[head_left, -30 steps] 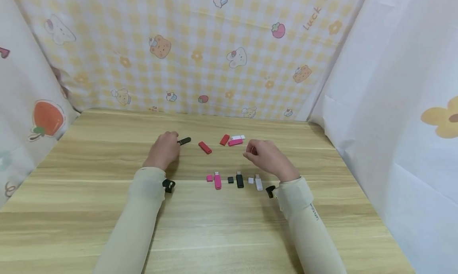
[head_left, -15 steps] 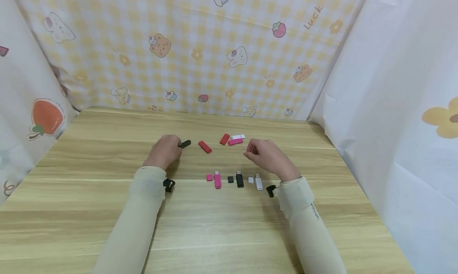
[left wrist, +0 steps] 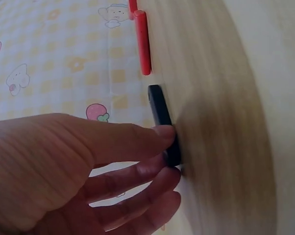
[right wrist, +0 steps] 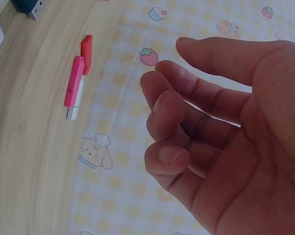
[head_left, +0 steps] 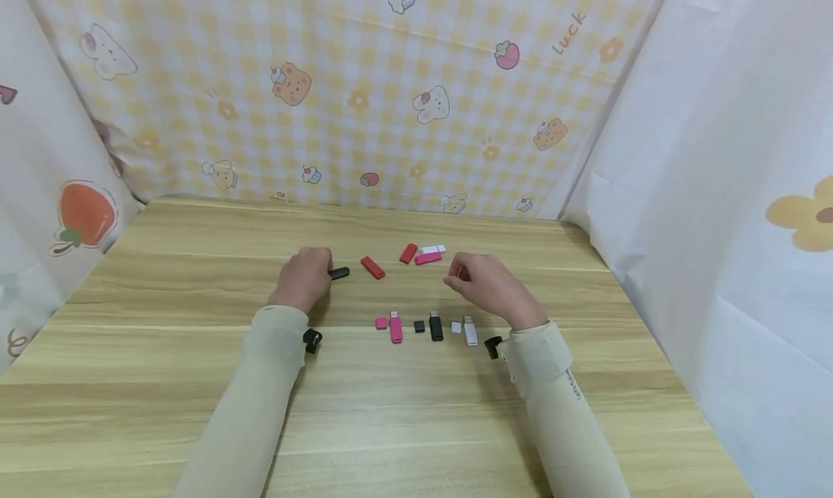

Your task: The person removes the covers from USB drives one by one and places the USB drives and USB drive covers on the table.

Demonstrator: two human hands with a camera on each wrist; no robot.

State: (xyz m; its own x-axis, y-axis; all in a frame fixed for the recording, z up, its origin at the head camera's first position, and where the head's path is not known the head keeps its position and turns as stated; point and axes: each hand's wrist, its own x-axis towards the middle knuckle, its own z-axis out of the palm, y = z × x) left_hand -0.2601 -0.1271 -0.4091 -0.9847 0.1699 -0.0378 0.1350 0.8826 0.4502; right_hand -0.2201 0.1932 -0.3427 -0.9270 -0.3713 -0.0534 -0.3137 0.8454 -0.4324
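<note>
My left hand [head_left: 302,277] pinches a black USB stick [left wrist: 161,108] between thumb and fingers, low over the table; its front end [head_left: 340,272] sticks out to the right of the hand. Just beyond that end lies a red USB stick [head_left: 373,267]. Nothing is held in my right hand [head_left: 488,285], whose fingers curl loosely above the table. Left of it, a second red stick [head_left: 408,254], a white stick [head_left: 434,249] and a pink stick [right wrist: 74,82] lie close together, the pink one against the white.
Nearer me is a row of uncapped USB sticks beside their caps: pink stick [head_left: 395,328] with pink cap [head_left: 381,324], black stick [head_left: 436,327] with black cap [head_left: 419,327], white stick [head_left: 471,332] with white cap [head_left: 456,327]. A checked curtain [head_left: 358,136] hangs behind the wooden table [head_left: 364,426].
My left hand has shifted slightly right and toward me, and the black USB stick has come with it, turning nearly level. My right hand and the other sticks stay put.
</note>
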